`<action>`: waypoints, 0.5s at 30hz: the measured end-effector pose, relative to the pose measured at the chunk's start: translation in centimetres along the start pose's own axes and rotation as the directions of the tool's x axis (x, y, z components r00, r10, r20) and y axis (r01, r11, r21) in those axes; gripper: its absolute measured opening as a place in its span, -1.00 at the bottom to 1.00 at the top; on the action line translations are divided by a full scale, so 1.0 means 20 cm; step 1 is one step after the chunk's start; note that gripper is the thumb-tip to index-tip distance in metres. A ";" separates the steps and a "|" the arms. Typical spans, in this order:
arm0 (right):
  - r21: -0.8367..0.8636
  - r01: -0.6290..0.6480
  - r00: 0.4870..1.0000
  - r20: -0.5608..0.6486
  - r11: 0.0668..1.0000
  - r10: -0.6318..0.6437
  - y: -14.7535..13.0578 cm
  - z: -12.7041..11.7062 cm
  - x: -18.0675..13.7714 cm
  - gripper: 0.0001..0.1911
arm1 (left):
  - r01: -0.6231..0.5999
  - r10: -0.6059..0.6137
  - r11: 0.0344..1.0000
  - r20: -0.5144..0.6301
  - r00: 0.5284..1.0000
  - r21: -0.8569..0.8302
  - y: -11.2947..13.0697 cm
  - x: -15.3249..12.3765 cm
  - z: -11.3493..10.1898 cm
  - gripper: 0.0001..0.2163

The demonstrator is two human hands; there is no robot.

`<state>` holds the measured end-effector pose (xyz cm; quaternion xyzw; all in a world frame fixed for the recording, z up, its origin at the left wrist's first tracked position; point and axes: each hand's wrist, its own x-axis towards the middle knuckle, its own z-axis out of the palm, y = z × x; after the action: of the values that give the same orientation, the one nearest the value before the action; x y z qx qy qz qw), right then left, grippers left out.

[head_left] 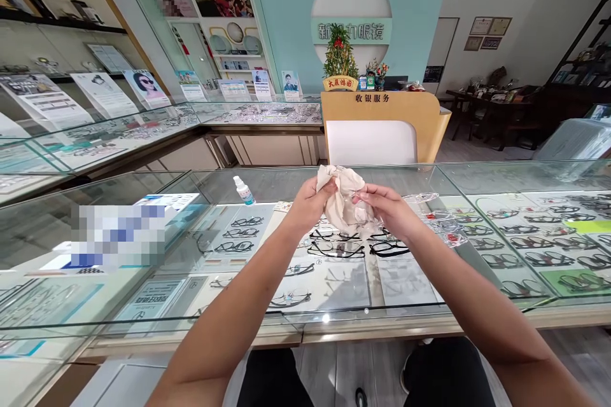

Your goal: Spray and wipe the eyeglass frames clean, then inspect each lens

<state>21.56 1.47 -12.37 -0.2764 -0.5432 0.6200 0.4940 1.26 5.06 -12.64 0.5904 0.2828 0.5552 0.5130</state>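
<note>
A crumpled cream cloth (pixel 342 194) is held up above the glass display counter (pixel 286 324), between my two hands. My left hand (pixel 308 203) is closed on its left side, thumb pressed into the folds. My right hand (pixel 387 206) pinches the right side near a pale, see-through patch. Whether something lies inside the cloth I cannot make out. Below the hands, several dark-framed eyeglasses (pixel 337 248) rest in the case. Nearer the right forearm are clear eyeglasses with red spots (pixel 436 222). A white spray bottle (pixel 244 191) with a blue label stands left of my hands.
A box with a blurred front (pixel 119 235) sits on the counter at left. More eyeglasses (pixel 529 241) fill the case at right. Beyond the counter stands a yellow cashier desk (pixel 382 108) with a plant. Other glass cases (pixel 258 113) line the left and back.
</note>
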 end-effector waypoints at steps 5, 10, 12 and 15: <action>0.032 -0.022 1.000 0.005 0.999 0.022 0.04 0.01 0.01 -0.64 | 0.002 0.000 0.999 -0.067 0.998 0.037 0.02 -0.02 0.05 -0.43; 0.021 -0.045 0.994 0.098 0.999 0.042 0.09 0.07 0.00 -0.60 | -0.066 0.084 0.993 -0.181 0.980 0.102 0.00 -0.04 0.07 -0.42; 0.015 -0.017 0.995 0.094 1.000 0.016 0.07 0.07 0.00 -0.59 | -0.055 0.072 0.995 -0.200 0.977 0.087 -0.02 -0.03 0.05 -0.38; 0.029 0.054 0.998 0.015 0.998 -0.055 0.03 0.05 0.00 -0.61 | -0.054 0.044 0.998 -0.242 0.969 -0.035 -0.03 0.02 0.02 -0.36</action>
<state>20.53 1.17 -12.72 -0.2492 -0.5456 0.6163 0.5103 1.77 5.48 -12.99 0.5146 0.3169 0.6409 0.4733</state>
